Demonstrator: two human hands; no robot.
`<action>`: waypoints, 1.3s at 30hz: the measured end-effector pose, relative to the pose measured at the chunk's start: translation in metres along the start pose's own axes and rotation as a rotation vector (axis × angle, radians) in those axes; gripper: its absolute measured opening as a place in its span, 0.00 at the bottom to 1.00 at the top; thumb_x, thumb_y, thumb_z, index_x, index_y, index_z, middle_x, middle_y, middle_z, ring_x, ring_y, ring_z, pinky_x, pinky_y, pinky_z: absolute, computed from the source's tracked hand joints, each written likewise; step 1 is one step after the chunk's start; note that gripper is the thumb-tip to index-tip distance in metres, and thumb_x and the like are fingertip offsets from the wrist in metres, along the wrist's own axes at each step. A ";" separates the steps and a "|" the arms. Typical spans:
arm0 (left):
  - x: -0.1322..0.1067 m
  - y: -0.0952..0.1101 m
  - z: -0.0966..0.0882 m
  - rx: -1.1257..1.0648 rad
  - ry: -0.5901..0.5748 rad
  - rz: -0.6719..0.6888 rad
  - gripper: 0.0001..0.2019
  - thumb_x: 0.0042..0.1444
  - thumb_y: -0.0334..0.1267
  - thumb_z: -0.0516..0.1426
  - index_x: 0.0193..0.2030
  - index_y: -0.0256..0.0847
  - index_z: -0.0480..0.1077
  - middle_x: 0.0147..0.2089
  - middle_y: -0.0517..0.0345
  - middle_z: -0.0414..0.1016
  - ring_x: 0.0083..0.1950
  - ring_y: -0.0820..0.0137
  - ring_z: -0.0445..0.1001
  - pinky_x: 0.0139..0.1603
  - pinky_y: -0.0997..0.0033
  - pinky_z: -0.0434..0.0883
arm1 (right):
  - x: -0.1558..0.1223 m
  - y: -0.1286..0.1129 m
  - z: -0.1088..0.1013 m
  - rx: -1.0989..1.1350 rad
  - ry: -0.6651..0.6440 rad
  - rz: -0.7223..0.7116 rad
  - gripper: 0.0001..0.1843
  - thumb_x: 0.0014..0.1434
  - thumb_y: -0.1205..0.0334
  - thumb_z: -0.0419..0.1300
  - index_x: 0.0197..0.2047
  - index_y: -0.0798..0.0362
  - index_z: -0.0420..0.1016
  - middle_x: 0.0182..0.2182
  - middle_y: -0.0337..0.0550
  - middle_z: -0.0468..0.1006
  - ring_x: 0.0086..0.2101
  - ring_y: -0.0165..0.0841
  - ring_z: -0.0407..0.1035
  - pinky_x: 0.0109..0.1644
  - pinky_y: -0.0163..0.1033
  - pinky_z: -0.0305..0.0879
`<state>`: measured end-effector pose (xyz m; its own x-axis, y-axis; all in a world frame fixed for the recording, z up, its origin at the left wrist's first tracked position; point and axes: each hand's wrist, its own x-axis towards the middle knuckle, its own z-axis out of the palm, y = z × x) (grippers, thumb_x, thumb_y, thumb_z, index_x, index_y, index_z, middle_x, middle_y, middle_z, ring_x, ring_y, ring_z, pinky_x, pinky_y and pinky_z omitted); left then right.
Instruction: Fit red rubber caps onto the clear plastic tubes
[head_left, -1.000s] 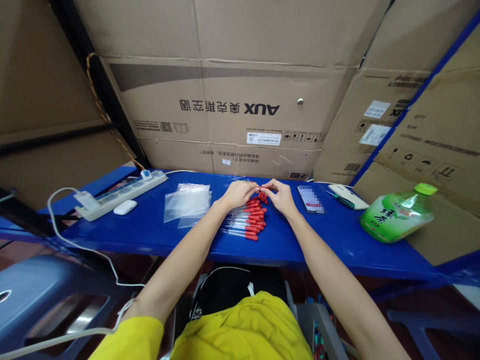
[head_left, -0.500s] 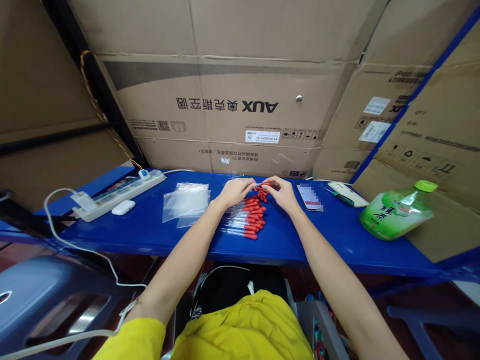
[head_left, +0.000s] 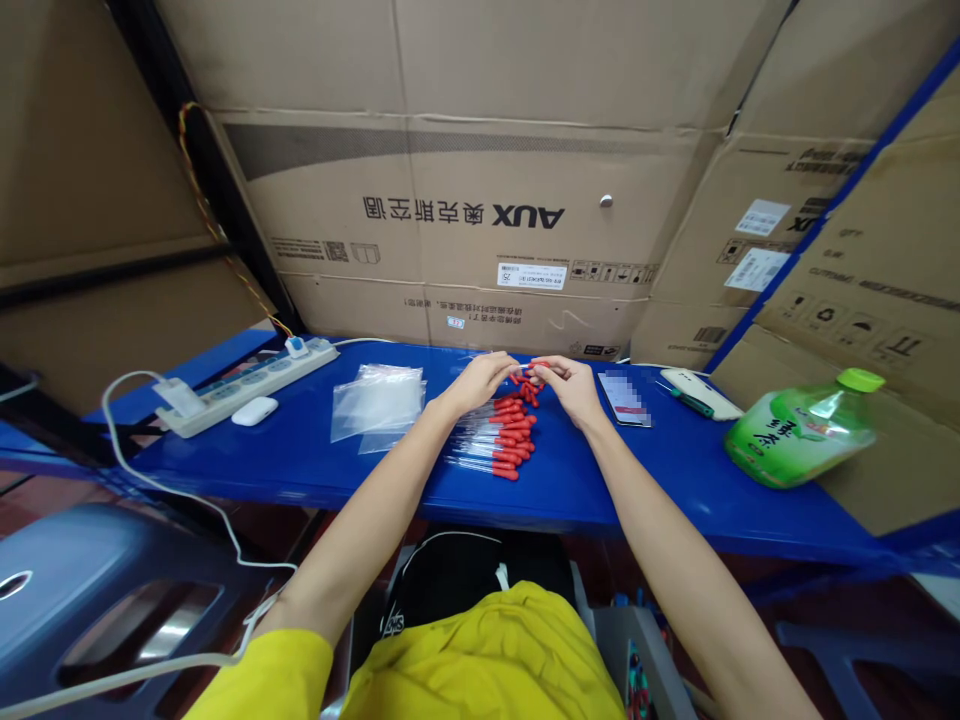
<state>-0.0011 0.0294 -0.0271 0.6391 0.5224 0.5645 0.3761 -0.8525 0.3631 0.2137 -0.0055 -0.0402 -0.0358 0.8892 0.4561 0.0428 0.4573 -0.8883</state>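
Note:
My left hand [head_left: 480, 382] is closed in a pinch on the thin clear tube of a dropper, most of which its fingers cover. At the tube's other end, my right hand [head_left: 576, 390] grips the red rubber bulb [head_left: 537, 366] between thumb and fingers. Just below the fingertips lie several loose red rubber bulbs [head_left: 529, 394]. Nearer to me, a row of glass droppers with red bulbs [head_left: 511, 440] rests on the blue table [head_left: 630, 480], bulbs pointing right. Part of that row is hidden by my left hand and forearm.
Clear plastic bags [head_left: 379, 400] lie left of my left forearm. Farther left are a white earphone case [head_left: 255, 411] and a power strip [head_left: 247, 388] with cables. On the right are a phone [head_left: 624, 398], a green screwdriver [head_left: 694, 402] and a green bottle [head_left: 799, 430]. Cardboard [head_left: 465, 160] walls the back.
The view has shifted slightly, so everything appears a little farther right. Both hands stay together over the loose bulbs, with only a small change in the right fingers.

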 end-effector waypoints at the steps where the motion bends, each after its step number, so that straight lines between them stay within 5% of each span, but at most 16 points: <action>1: 0.000 0.000 0.000 -0.004 -0.003 0.001 0.24 0.74 0.48 0.42 0.46 0.37 0.76 0.45 0.47 0.79 0.48 0.63 0.76 0.57 0.63 0.68 | 0.000 0.000 0.000 -0.005 -0.002 0.001 0.22 0.52 0.43 0.71 0.42 0.52 0.83 0.35 0.45 0.86 0.36 0.41 0.81 0.46 0.47 0.78; 21: 0.002 0.007 -0.003 -0.015 -0.025 0.023 0.25 0.74 0.49 0.44 0.45 0.36 0.78 0.45 0.46 0.81 0.46 0.63 0.75 0.52 0.64 0.68 | -0.002 0.005 -0.002 -0.022 -0.056 0.011 0.21 0.53 0.44 0.71 0.42 0.51 0.84 0.34 0.45 0.86 0.36 0.43 0.82 0.45 0.48 0.79; 31: -0.002 0.001 0.000 0.021 0.086 -0.052 0.20 0.71 0.49 0.51 0.50 0.39 0.80 0.44 0.49 0.79 0.45 0.64 0.76 0.49 0.66 0.69 | 0.002 0.006 -0.006 -0.082 -0.062 0.004 0.22 0.54 0.43 0.69 0.44 0.50 0.82 0.33 0.45 0.86 0.34 0.42 0.81 0.44 0.49 0.79; 39: 0.000 0.004 -0.003 -0.017 0.046 -0.042 0.23 0.73 0.49 0.47 0.45 0.37 0.80 0.41 0.48 0.78 0.43 0.64 0.75 0.48 0.66 0.68 | 0.000 0.006 -0.006 -0.031 -0.077 0.016 0.21 0.52 0.44 0.72 0.42 0.51 0.83 0.34 0.45 0.86 0.35 0.42 0.81 0.45 0.49 0.79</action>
<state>-0.0019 0.0262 -0.0237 0.5911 0.5587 0.5818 0.3902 -0.8293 0.4000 0.2198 -0.0029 -0.0452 -0.1112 0.8932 0.4356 0.0748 0.4446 -0.8926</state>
